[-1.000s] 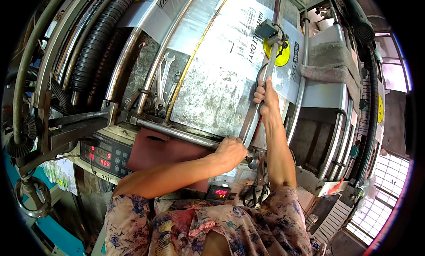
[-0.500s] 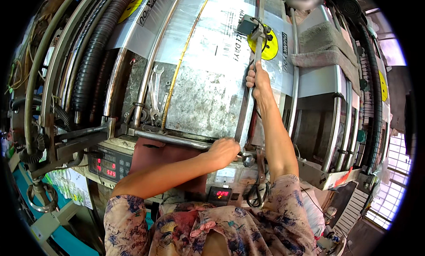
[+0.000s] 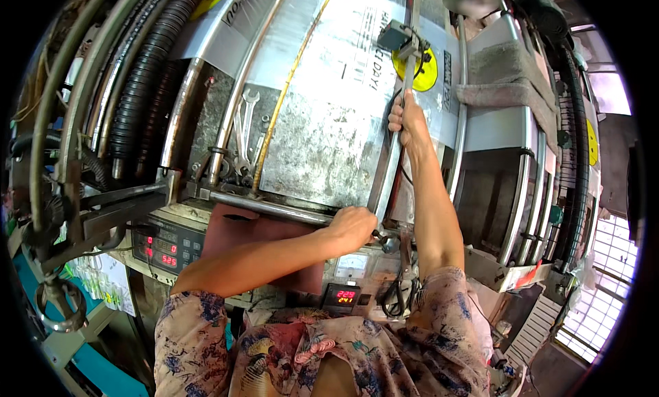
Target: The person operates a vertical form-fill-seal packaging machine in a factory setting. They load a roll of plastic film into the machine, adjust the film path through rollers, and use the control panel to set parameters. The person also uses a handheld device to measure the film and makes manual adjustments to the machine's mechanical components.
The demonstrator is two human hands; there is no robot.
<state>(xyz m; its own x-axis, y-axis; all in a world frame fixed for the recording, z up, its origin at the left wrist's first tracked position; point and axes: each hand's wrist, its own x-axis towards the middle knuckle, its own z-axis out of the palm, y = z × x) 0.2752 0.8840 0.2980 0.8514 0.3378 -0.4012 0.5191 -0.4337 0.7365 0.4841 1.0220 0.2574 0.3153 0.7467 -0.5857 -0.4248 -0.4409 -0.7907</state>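
Observation:
A metal frame with a horizontal round bar (image 3: 274,208) and an upright side bar (image 3: 389,170) lies over a worn grey steel plate (image 3: 322,136) of a big machine. My left hand (image 3: 351,227) is closed around the frame's lower right corner, where the two bars meet. My right hand (image 3: 406,119) grips the upright bar higher up, just under a small grey box (image 3: 395,34) on the rail. A dark red sheet (image 3: 257,232) lies below the horizontal bar, partly hidden by my left forearm.
Two wrenches (image 3: 241,133) rest on the plate at left. Black corrugated hoses (image 3: 141,88) and metal pipes run up the left side. Control panels with red digit displays (image 3: 165,249) and a smaller display (image 3: 345,295) sit below. Scissors (image 3: 395,297) hang near a dial.
The view has shifted and tilted, so the machine appears closer. Both hands keep their grips on the frame bars; my right hand sits a little higher in the picture.

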